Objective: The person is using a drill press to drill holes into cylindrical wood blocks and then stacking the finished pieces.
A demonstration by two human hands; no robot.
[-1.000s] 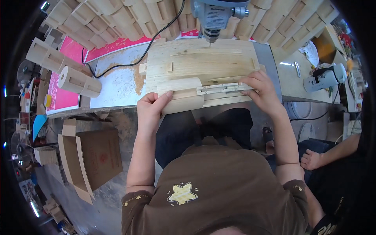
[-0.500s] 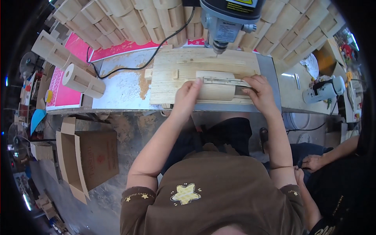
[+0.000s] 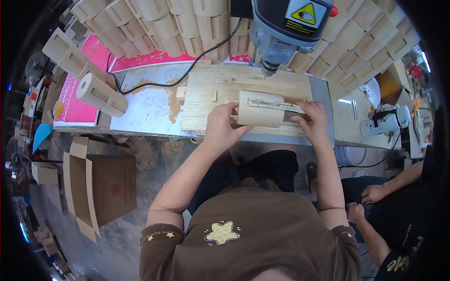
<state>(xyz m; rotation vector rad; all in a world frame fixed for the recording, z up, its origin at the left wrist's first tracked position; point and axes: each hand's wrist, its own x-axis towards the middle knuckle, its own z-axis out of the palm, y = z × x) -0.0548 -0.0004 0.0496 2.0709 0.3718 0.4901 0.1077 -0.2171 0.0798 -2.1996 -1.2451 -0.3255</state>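
A pale wooden cylinder [image 3: 260, 117] lies on its side on the wooden board [image 3: 199, 108]. Along its upper face runs a narrow slotted strip [image 3: 268, 104] with dark lines. My left hand [image 3: 224, 125] is closed around the cylinder's left end, thumb at the near side and fingers behind. At the right end, my right hand [image 3: 313, 122] pinches a flat dark grey piece [image 3: 293, 115] that meets the cylinder; how it joins the strip is hidden. Above and behind the cylinder hangs a drill press chuck [image 3: 270, 68], apart from the wood.
Stacked wooden cylinders [image 3: 211, 33] line the back, and more stand at the left [image 3: 101, 95]. A black cable [image 3: 187, 72] crosses the bench. A white jug [image 3: 385, 120] is at the right. An open cardboard box [image 3: 112, 185] sits on the floor; another person's hands [image 3: 372, 193] are at lower right.
The cylinder has rolled, bringing the slotted strip further onto its upward face. My left hand has shifted from thumb on top to wrapping the end. My right hand keeps its pinch.
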